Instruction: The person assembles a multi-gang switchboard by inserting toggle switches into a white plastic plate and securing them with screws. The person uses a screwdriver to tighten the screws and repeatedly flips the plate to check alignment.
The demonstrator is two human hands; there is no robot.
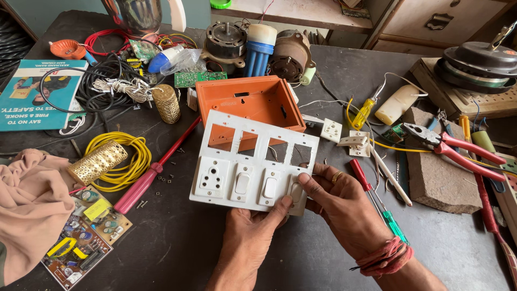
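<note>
My left hand (249, 233) grips the lower edge of a white switch plate (253, 161), thumb up against its front. On the plate sit a socket and switches in the lower row, with several empty rectangular openings above. My right hand (339, 207) holds the plate's lower right corner, fingers curled over the rightmost switch, a ring on one finger and red thread around the wrist. Behind the plate lies an orange plastic box (253, 102), open side up.
A long red-handled screwdriver (151, 175) and a yellow wire coil (132, 156) lie left. A red-and-green screwdriver (377, 202), loose white switches (344, 137), red pliers (458, 148) and a brick (436, 167) lie right. Motors, cables and circuit boards crowd the back and left.
</note>
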